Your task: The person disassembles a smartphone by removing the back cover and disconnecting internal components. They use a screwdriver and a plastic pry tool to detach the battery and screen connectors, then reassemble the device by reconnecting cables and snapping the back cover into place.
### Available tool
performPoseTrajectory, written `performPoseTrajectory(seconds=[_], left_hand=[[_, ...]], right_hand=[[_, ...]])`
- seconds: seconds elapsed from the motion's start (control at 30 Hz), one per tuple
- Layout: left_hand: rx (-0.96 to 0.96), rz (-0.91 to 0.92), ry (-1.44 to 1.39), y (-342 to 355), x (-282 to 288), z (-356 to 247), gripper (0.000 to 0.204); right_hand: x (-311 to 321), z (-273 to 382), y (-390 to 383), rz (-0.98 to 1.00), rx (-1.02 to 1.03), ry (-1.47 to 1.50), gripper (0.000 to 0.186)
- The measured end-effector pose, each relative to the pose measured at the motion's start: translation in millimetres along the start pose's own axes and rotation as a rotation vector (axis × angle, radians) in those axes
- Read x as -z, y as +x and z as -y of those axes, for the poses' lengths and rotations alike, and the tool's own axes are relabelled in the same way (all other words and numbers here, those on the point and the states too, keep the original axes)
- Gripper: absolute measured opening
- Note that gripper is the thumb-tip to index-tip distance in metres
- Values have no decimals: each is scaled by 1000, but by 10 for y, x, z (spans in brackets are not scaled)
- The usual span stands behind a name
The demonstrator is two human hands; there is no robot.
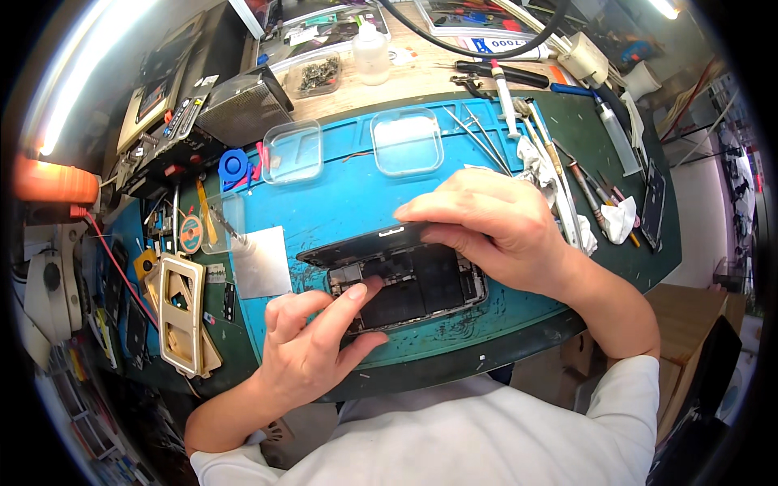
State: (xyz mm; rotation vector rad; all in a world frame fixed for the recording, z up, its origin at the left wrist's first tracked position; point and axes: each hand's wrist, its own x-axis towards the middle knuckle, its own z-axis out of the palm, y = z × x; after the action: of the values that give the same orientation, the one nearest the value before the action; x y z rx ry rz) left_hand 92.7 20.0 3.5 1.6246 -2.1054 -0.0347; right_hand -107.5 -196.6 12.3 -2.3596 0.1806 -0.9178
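An opened smartphone (421,293) lies on the blue work mat, with its dark inside parts facing up. Its black screen panel (365,245) is tilted up along the far side. My right hand (494,223) pinches the panel's right end between thumb and fingers. Over the phone's left end reaches my left hand (312,336), its thumb and fingers apart. The index fingertip appears to touch the parts inside, while the thumb is by the near edge. No tool shows in either hand.
Behind the phone are two clear plastic boxes (293,152) and tweezers (478,138). A metal plate (261,261) and gold-coloured frame (181,314) lie left. Crumpled tissue (620,220), a syringe (617,142) and several thin tools are at right. A squeeze bottle (370,57) stands far back.
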Motion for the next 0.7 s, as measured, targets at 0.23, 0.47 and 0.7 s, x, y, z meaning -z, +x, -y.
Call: performPoseTrajectory(seconds=[0.23,0.47,0.7], left_hand=[[-29,-64,-25,10,-51,7,80],[-53,-35,18,31,-33,-6,74],[-84,-21,64,36,-29,-17,69]], right_hand=[[-8,-5,-4,-12,9,-10,27],[-11,-7,-5,-13,7,-3,27],[-10,4,-8,-22,10,-5,27]])
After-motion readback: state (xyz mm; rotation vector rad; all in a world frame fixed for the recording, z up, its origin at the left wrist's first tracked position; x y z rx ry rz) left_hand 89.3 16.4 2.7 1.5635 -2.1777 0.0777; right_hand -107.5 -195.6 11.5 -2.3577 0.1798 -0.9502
